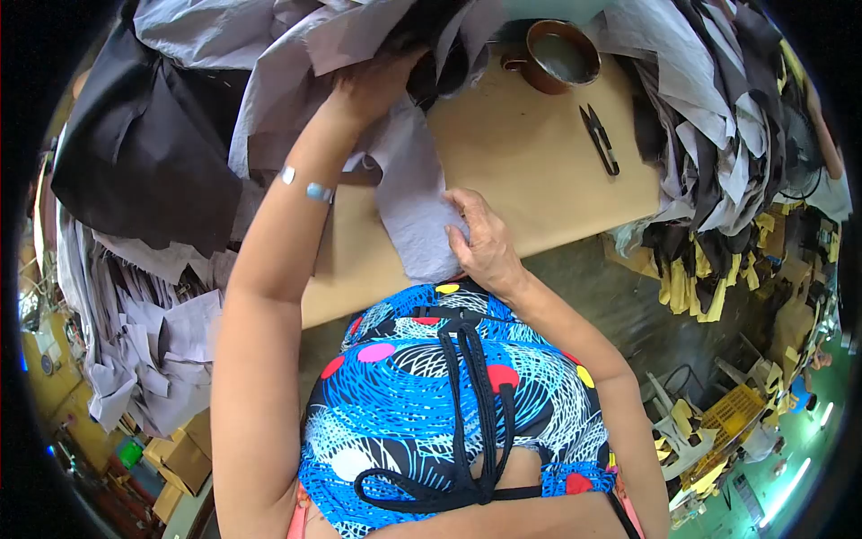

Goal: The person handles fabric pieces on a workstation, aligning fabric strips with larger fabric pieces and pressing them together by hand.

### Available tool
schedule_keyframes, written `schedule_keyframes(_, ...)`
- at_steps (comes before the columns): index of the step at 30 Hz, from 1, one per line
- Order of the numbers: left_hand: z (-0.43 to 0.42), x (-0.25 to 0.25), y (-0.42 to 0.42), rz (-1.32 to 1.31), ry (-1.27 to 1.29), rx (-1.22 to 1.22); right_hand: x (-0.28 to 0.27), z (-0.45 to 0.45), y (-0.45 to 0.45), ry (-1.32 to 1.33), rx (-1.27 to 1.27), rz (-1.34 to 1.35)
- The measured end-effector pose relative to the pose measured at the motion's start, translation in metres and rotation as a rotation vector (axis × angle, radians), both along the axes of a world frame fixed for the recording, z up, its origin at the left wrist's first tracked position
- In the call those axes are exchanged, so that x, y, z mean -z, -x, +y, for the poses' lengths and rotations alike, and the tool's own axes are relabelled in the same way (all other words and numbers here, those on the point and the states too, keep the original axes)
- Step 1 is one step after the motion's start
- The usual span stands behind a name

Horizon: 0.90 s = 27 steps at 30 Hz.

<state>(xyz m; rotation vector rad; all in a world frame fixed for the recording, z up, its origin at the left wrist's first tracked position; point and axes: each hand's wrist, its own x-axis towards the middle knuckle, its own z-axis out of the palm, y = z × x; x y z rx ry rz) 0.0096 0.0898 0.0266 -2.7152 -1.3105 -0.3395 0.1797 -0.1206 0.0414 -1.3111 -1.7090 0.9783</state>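
Note:
My right hand [486, 241] is closed on the edge of a pale lavender-grey fabric piece [409, 202], thumb and fingers at its right side. The strip hangs down across the tan tabletop [530, 162] toward my body. My left hand [375, 88] reaches up into a heap of grey and dark fabric [296, 54] at the top. Cloth covers its fingers, so their grip does not show. A large dark fabric piece [148, 153] drapes to the left of my left forearm.
Black thread snips [599, 141] lie on the table near a brown mug [560, 58] holding cloudy liquid. Fabric bundles hang at the right [718, 108] and left [148, 350]. A yellow crate [732, 418] and cardboard boxes [184, 458] stand lower down.

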Motion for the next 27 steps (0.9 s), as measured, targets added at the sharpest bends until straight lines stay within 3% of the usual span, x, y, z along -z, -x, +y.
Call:
schedule_keyframes(4,-0.046,-0.041,-0.011,-0.066,0.249,-0.287,-0.002,0.000,0.000,0.037,-0.022,0.047)
schedule_keyframes(7,-0.050,-0.010,0.005,-0.051,0.090,-0.069,0.001,-0.002,0.001,0.014,-0.051,0.075)
schedule_keyframes(8,-0.041,0.017,0.021,-0.013,-0.110,0.077,0.002,-0.004,0.002,0.001,-0.058,0.077)
schedule_keyframes(11,-0.039,0.019,0.033,0.084,-0.090,0.192,-0.006,-0.008,0.007,0.218,-0.024,0.253)
schedule_keyframes(14,-0.032,0.019,0.039,0.228,-0.086,0.225,-0.005,-0.012,0.005,0.242,0.012,0.216)
schedule_keyframes(17,-0.030,0.026,0.038,-0.217,0.102,0.101,-0.006,-0.017,0.003,0.178,0.018,0.154)
schedule_keyframes(20,-0.043,-0.018,0.023,-0.027,0.252,-0.132,0.005,-0.018,0.001,0.050,-0.038,0.128)
schedule_keyframes(23,-0.037,-0.006,0.037,-0.137,0.228,-0.059,-0.005,-0.017,-0.002,0.079,-0.099,0.037)
schedule_keyframes(26,-0.053,-0.026,0.046,-0.204,0.423,-0.115,0.000,-0.017,-0.003,0.117,-0.090,0.095)
schedule_keyframes(27,-0.060,-0.032,0.051,-0.247,0.454,-0.034,0.002,-0.017,-0.003,0.114,-0.084,0.119)
